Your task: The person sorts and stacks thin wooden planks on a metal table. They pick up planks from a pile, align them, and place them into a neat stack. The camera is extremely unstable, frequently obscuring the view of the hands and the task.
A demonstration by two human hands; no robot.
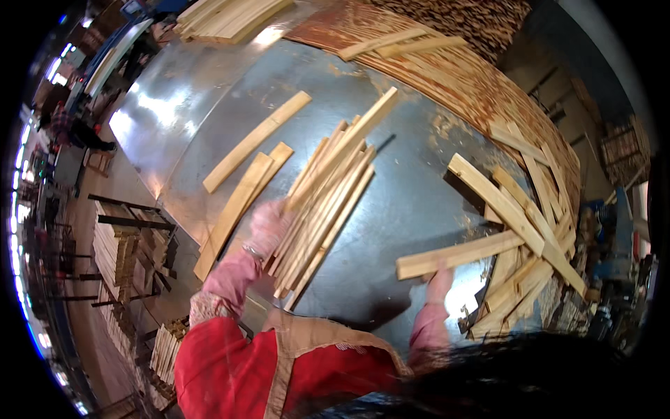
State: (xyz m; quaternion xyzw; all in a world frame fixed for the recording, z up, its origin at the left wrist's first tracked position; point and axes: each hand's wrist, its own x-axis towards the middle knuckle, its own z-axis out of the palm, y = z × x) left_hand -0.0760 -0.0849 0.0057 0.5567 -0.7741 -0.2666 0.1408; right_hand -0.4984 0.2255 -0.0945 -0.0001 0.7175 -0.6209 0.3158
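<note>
My left hand [269,227], slightly blurred by motion, is closed round the near end of a wooden slat [352,143]. That slat slants over a row of several narrow slats [328,216] lying side by side on the metal tabletop [391,209]. On the right, my right hand [440,284] is closed under the left end of another wooden slat [460,253]; its fingers are partly hidden. The far end of this slat reaches a loose, criss-crossed pile of slats [520,209]. Left of the row lie a single slat [258,140] and two overlapping slats [237,209].
A worn wooden board [433,77] edges the table's far side, with two slats [401,43] on it. Stacked planks [230,19] stand at the far left. Below the left edge is a rack of wood pieces [115,244]. A person [70,129] is in the left background.
</note>
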